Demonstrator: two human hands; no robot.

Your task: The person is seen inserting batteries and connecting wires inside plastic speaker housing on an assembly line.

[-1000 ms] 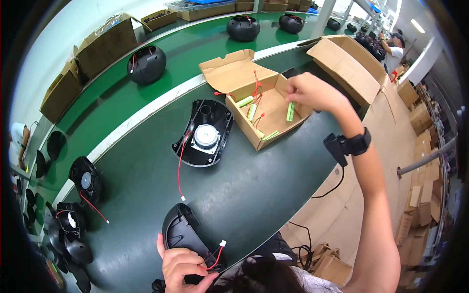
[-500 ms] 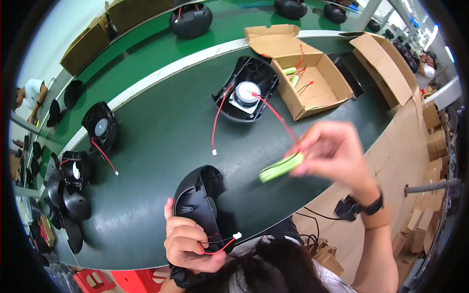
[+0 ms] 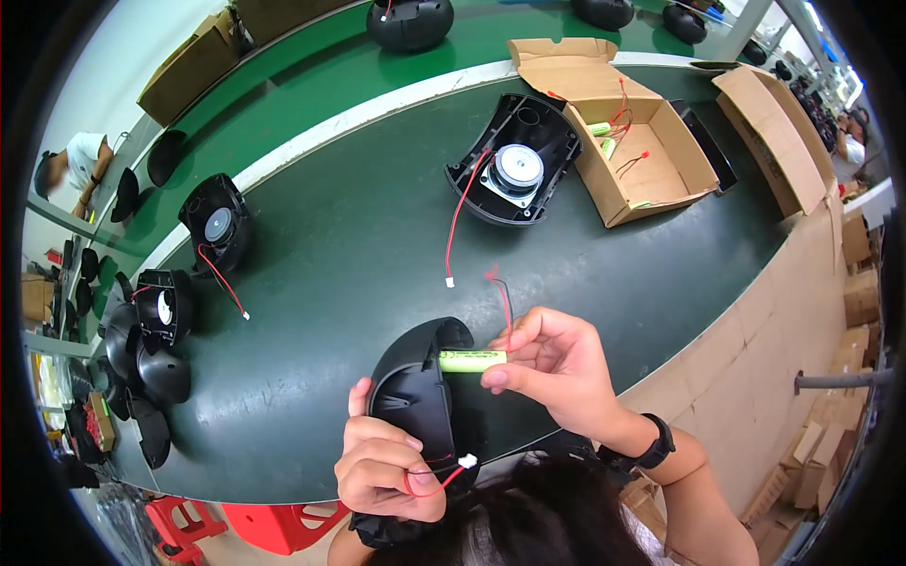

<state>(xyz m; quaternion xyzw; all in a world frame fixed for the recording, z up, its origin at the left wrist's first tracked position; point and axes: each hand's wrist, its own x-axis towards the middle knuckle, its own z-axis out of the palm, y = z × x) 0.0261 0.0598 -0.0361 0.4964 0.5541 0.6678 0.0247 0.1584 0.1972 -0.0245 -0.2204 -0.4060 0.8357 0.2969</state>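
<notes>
My left hand (image 3: 392, 467) is closed around a curved black plastic speaker housing (image 3: 412, 401), tilted above the front edge of the bench. A red and black lead with a white plug (image 3: 467, 461) hangs out by its fingers. Between the fingertips of my right hand (image 3: 557, 368) is a green cylindrical battery (image 3: 472, 360), its far end at the opening of the housing; how deep it sits is hidden. The battery's red and black wires rise from my fingers to a red plug (image 3: 492, 274). Beyond lies another black housing (image 3: 491, 203) with a round speaker (image 3: 519, 168) in it.
A cardboard box (image 3: 651, 165) holding several green batteries stands at the back right, beside another open carton (image 3: 769, 141). More housings with speakers (image 3: 217, 224) lie at the left. Behind a white rail runs a green conveyor belt (image 3: 311, 108) carrying black housings. Red stools (image 3: 274, 526) stand below.
My right hand has brought the battery left and down to the housing's opening, turning it level. The housing stays in my left hand. The whole view has shifted slightly.
</notes>
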